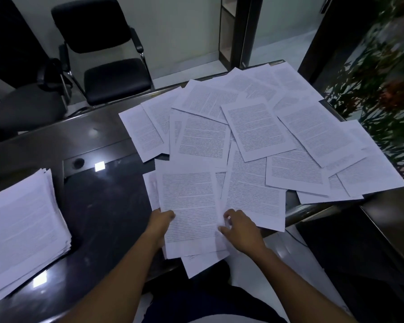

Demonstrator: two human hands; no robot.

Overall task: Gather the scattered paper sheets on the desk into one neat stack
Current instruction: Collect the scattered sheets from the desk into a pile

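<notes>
The landmark is the dark, glossy desk (pixel 107 206), which runs from the lower left to the right edge of the view. At its left end lies a thick stack of printed sheets (pixel 21 231), edges roughly aligned, slightly fanned at the top corner, well apart from the other paper. Behind the desk on the left stand two black chairs (pixel 110 66) with metal frames. Near the desk's front edge, at its middle, sits a small bundle of sheets (pixel 189 206), partly overhanging that edge toward the person. The left hand (pixel 160 226) grips the bundle's left side: the thumb lies on top of the paper, and the fingers curl beneath it, out of sight. The right hand (pixel 239 230) rests at the bundle's right side, thumb and index finger pinching the sheet edge there, the other fingers loosely curled over the paper. Across the right half of the desk, the scattered sheets (pixel 254 127) lie loose and overlapping at many angles, all printed side up, reaching from the bundle to the far edge and over the right edge. Beyond the desk's right end stands a plant (pixel 383 94) with green leaves and orange blooms, blurred in this view.
</notes>
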